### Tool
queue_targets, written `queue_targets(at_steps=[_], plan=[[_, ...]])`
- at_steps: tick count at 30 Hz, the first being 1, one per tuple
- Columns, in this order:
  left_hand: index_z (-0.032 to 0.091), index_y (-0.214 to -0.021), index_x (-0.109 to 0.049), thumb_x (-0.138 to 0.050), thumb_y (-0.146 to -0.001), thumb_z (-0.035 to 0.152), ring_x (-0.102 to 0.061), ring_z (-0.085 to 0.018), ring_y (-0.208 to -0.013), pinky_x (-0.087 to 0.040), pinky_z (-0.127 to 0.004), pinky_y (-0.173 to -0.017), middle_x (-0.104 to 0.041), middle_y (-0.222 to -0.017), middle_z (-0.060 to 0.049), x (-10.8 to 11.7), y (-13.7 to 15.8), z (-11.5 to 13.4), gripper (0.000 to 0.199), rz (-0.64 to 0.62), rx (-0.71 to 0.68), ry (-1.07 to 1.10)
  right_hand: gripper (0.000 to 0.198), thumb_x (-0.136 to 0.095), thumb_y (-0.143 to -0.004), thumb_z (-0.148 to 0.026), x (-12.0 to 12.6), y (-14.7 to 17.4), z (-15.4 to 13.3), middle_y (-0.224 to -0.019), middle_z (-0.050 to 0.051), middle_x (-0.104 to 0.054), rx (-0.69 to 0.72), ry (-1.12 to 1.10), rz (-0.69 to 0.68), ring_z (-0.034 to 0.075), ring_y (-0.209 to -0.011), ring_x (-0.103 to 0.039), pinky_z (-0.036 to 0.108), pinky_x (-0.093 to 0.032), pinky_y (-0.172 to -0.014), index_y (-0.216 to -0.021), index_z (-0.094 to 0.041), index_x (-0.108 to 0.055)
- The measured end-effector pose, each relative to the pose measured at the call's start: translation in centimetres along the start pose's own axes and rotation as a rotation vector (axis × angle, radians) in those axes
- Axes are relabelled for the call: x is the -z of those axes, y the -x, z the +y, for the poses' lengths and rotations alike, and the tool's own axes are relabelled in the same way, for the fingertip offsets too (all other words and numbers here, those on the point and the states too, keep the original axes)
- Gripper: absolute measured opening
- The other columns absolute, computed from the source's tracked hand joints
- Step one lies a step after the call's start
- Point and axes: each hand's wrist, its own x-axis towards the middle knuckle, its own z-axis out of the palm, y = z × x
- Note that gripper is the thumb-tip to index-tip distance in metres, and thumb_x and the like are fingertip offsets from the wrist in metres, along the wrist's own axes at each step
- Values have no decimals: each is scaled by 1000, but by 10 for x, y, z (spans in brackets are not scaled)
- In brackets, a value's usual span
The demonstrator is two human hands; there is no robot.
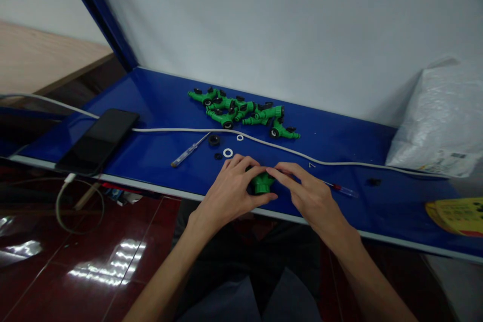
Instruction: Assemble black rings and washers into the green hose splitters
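Observation:
My left hand (231,188) wraps around a green plastic fitting (262,182) near the front edge of the blue table (158,105). My right hand (307,191) touches the same fitting from the right with its fingertips. Just beyond the hands lie a white washer (228,152), a smaller white ring (240,137), a black ring (214,139) and a small black piece (218,156). A pile of several green fittings with black parts (243,111) lies farther back.
A white cable (302,155) runs across the table. A screwdriver (188,151) lies left of the hands, a red-tipped tool (341,189) to the right. A black phone (98,140) lies at the left edge, a white plastic bag (441,126) and a yellow packet (458,214) at the right.

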Motion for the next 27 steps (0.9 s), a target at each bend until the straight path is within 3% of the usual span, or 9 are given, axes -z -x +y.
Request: queue_targets(at_steps=[8,16,20,23,25,27], plan=[[22,-117,-69,-80,-82,48,-58,-27,-109,-45,-46,-102,-69,-115,-5,1,-1,1,44,-16,13,13,38,-55,-101,-16,4,-3,-5,-120,12,-68,11,-38,-5,22,-108,-69,37,-62,-94,-137,-24,-64],[21,-115,-69,-80,-82,48,-57,-27,-110,-44,-46,-102,-68,-115,-5,3,-3,0,44,-46,23,21,39,-46,-100,-6,9,-14,9,-118,9,-73,73,-64,-95,24,-103,-70,46,-60,-93,-123,-23,-73],[21,-118,-70,-78,-82,53,-57,-27,-109,-44,-46,-101,-68,-114,-5,1,-2,0,49,-50,27,18,34,-49,-101,-10,6,-19,6,-119,10,-70,-34,-180,-129,22,-107,-68,40,-60,-93,-117,-22,-76],[21,-121,-70,-74,-83,59,-58,-26,-110,-44,-45,-103,-68,-113,-5,1,-2,1,53,-39,45,23,32,-54,-101,-16,10,-16,7,-127,9,-67,-100,-247,-140,20,-115,-65,35,-57,-98,-127,-23,-71],[22,-124,-70,-71,-85,61,-58,-26,-112,-42,-45,-105,-68,-114,-5,2,-2,2,55,-35,63,39,34,-58,-101,-22,20,-9,14,-130,8,-66,-162,-203,-93,21,-118,-65,36,-54,-102,-134,-23,-66],[23,-129,-68,-68,-86,64,-59,-26,-115,-40,-46,-109,-68,-117,-5,4,-2,3,59,-31,80,63,30,-60,-100,-28,33,0,29,-122,7,-70,-276,-68,11,22,-110,-68,37,-54,-98,-128,-22,-70]])
